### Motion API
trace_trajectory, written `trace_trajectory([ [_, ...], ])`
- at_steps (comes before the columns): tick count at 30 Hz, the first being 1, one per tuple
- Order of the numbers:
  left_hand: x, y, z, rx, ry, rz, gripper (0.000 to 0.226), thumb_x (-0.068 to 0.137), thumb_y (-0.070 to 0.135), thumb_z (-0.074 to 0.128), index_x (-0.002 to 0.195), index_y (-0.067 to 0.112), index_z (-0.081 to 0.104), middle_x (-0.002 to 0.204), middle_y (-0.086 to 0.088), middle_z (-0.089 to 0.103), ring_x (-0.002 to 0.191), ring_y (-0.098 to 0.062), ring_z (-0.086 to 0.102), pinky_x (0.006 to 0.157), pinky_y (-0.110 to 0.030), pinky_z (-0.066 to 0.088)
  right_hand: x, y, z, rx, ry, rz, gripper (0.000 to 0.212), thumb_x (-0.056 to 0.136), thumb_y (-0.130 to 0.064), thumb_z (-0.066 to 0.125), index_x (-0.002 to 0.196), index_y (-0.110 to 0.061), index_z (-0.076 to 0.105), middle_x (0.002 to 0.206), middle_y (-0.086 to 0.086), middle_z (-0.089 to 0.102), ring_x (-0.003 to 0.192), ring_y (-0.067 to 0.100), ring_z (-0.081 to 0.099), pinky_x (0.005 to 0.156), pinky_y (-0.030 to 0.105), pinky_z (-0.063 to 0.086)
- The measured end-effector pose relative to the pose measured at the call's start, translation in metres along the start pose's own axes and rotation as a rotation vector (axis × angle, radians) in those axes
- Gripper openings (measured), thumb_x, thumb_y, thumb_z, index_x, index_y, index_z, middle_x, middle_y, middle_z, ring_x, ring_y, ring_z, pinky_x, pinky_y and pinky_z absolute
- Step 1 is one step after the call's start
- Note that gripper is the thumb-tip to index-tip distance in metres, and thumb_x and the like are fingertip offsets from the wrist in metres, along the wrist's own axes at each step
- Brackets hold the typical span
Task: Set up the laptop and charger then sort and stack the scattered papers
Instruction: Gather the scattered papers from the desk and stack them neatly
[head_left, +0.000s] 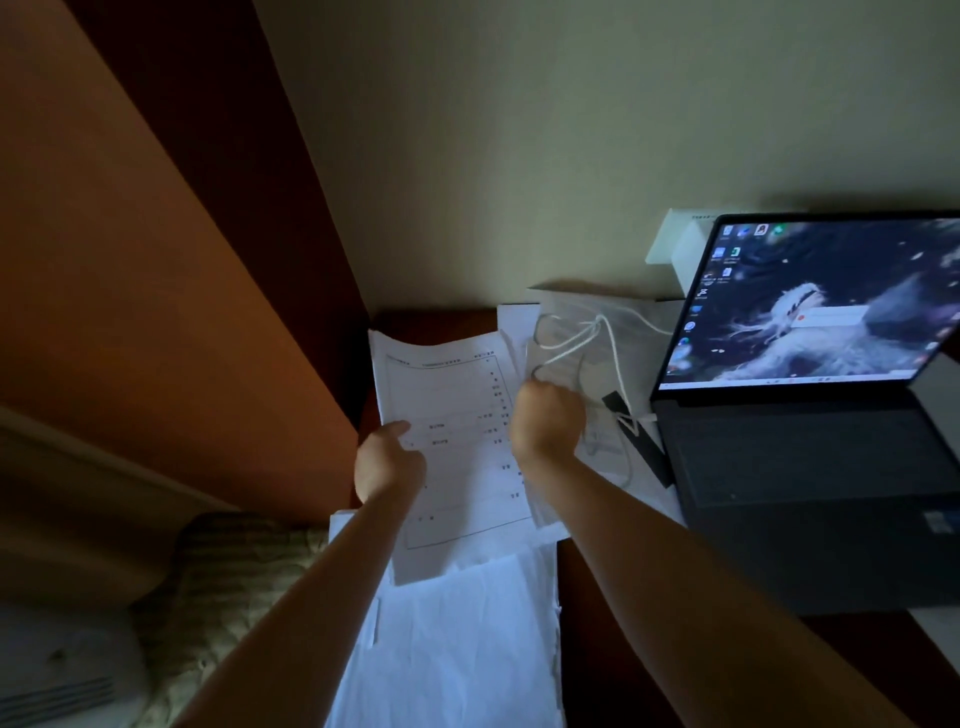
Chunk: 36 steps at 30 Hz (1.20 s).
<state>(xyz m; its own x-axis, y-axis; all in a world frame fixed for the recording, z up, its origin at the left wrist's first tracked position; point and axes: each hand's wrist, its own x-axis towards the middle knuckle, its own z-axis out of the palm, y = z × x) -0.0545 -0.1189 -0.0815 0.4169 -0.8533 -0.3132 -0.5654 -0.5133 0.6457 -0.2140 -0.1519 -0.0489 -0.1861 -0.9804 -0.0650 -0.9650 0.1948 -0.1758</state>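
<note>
An open dark laptop (810, 457) stands at the right of the desk with its screen lit. A white charger cable (592, 332) loops over the papers to its left and meets the laptop's left edge. A printed form sheet (457, 395) lies on top of a pile of white papers (467, 639). My left hand (387, 462) grips the form sheet at its left edge, thumb on top. My right hand (545, 421) is closed on the sheet's right edge, next to the cable; its fingers are hidden.
A white plug block (680, 249) sits in a wall socket behind the laptop. A black strip (641, 441) lies beside the laptop's left edge. An orange-brown panel (156, 260) rises on the left, with patterned bedding (228, 566) below it. Dark wooden desk (592, 623) shows between papers and laptop.
</note>
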Motion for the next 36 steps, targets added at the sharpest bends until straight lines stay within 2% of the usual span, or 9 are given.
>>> trace_trajectory([
  [5,-0.002,0.001,0.000,-0.126,-0.051,-0.033,0.057,0.078,-0.011,0.043,0.127,0.014,0.060,0.131,-0.013,0.058,0.070,-0.025,0.064,0.055,-0.025,0.050,-0.009,-0.014,-0.005,0.096,0.139,0.019,0.025,0.056,0.000,0.081,0.050,-0.011,0.059,0.047,0.003,0.057,0.044,0.019,0.057,0.048,0.021,0.037],
  [9,0.000,0.000,0.000,-0.210,-0.056,-0.053,0.057,0.078,-0.014,0.042,0.123,0.014,0.062,0.130,-0.011,0.059,0.054,-0.019,0.056,0.044,-0.021,0.041,-0.020,-0.036,-0.021,0.225,0.278,-0.139,0.032,0.035,-0.005,0.082,0.042,-0.013,0.052,0.038,0.003,0.050,0.034,0.019,0.050,0.045,0.017,0.034],
  [14,-0.012,0.005,-0.016,-0.270,-0.057,-0.092,0.029,0.082,-0.007,0.051,0.108,-0.005,0.064,0.088,-0.024,0.067,0.064,-0.026,0.058,0.044,-0.024,0.043,-0.049,-0.085,-0.039,0.268,0.319,-0.357,0.031,0.040,-0.006,0.077,0.044,-0.016,0.048,0.043,0.000,0.047,0.043,0.019,0.048,0.052,0.023,0.024],
  [20,-0.037,-0.004,-0.057,-0.387,-0.058,0.006,0.059,0.078,-0.015,0.041,0.123,0.016,0.063,0.110,-0.016,0.066,0.031,-0.002,0.042,0.032,-0.014,0.029,-0.080,-0.089,-0.060,0.276,0.297,-0.437,0.022,0.058,0.004,0.076,0.074,-0.004,0.063,0.073,0.008,0.060,0.055,0.023,0.059,0.047,0.024,0.031],
  [24,-0.070,-0.007,-0.088,-0.481,-0.086,0.071,0.055,0.079,-0.015,0.050,0.123,0.016,0.063,0.121,-0.013,0.063,0.060,-0.015,0.061,0.052,-0.027,0.052,-0.114,-0.089,-0.084,0.029,0.087,-0.548,0.026,0.088,0.000,0.054,0.113,-0.003,0.052,0.101,0.011,0.062,0.081,0.026,0.065,0.057,0.029,0.039],
  [27,-0.096,-0.021,-0.105,-0.596,-0.130,0.070,0.050,0.080,-0.015,0.054,0.119,0.014,0.065,0.111,-0.016,0.066,0.085,-0.030,0.067,0.074,-0.041,0.058,-0.152,-0.082,-0.085,0.005,0.339,-0.631,0.040,0.050,-0.004,0.083,0.085,-0.005,0.065,0.061,0.006,0.062,0.043,0.021,0.059,0.040,0.018,0.028],
  [30,-0.134,-0.034,-0.117,-0.735,-0.195,0.088,0.034,0.071,-0.017,0.056,0.096,0.003,0.069,0.078,-0.011,0.070,0.066,-0.025,0.067,0.058,-0.030,0.055,-0.197,-0.084,-0.076,-0.106,0.510,-0.664,0.025,0.041,-0.010,0.073,0.063,-0.018,0.064,0.045,-0.003,0.051,0.028,0.015,0.049,0.035,0.013,0.025],
  [32,-0.158,-0.045,-0.118,-0.856,-0.275,0.038,0.024,0.060,-0.014,0.055,0.077,0.002,0.062,0.056,-0.004,0.065,0.051,-0.018,0.060,0.048,-0.021,0.049,-0.223,-0.088,-0.065,-0.150,0.439,-0.660,0.012,0.044,-0.019,0.063,0.055,-0.021,0.062,0.042,-0.004,0.050,0.029,0.013,0.050,0.034,0.013,0.029],
  [36,-0.175,-0.091,-0.106,-0.622,-0.349,-0.109,0.040,0.072,-0.013,0.062,0.103,0.010,0.069,0.096,-0.018,0.067,0.079,-0.030,0.065,0.074,-0.038,0.058,-0.253,-0.062,-0.044,-0.146,0.202,-0.490,0.015,0.045,-0.009,0.075,0.056,-0.015,0.066,0.052,0.005,0.061,0.048,0.021,0.064,0.042,0.020,0.042],
])
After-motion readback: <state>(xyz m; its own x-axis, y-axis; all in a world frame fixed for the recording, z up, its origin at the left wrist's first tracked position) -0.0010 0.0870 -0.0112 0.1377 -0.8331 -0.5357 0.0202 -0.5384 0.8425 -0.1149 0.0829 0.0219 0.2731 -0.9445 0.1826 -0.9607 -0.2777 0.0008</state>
